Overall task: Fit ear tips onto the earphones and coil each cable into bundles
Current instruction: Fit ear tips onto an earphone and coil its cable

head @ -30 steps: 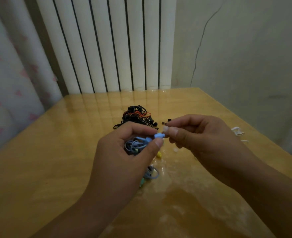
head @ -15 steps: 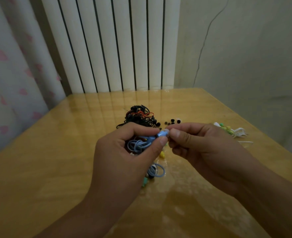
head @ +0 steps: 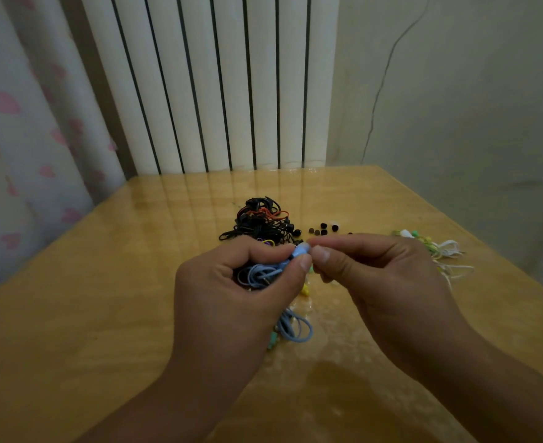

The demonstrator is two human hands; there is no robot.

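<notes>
Earbud (head: 302, 250) pinched between both hands

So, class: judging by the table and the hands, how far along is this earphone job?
Done: none clearly; whether the white-and-green earphones are bundled is unclear. In hand: left hand grips the light-blue earphone, right hand pinching at its tip. Left: loose black ear tips, tangled black and red cables.
</notes>
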